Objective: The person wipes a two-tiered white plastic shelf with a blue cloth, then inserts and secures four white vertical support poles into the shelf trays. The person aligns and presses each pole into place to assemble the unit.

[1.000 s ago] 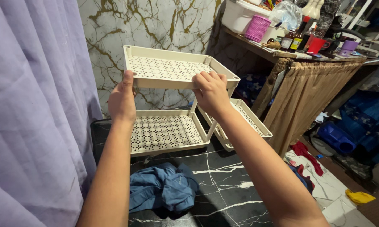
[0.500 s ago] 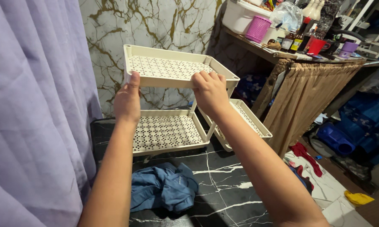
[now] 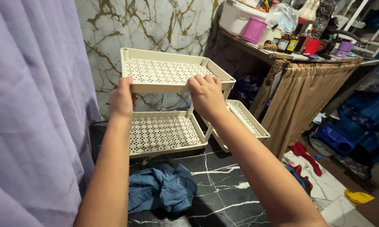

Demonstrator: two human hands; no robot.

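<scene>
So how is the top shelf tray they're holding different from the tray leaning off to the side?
The top tray lies level, raised on posts above a lower tray; the side tray sits low and tilted, apart from the stack. The left hand and right hand grip the top tray's front edge; nothing holds the side tray. Both are cream plastic with perforated floors.

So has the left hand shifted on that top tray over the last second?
Yes. The left hand has slid a little lower on the top tray's front rim, judged against the marble wall.
</scene>
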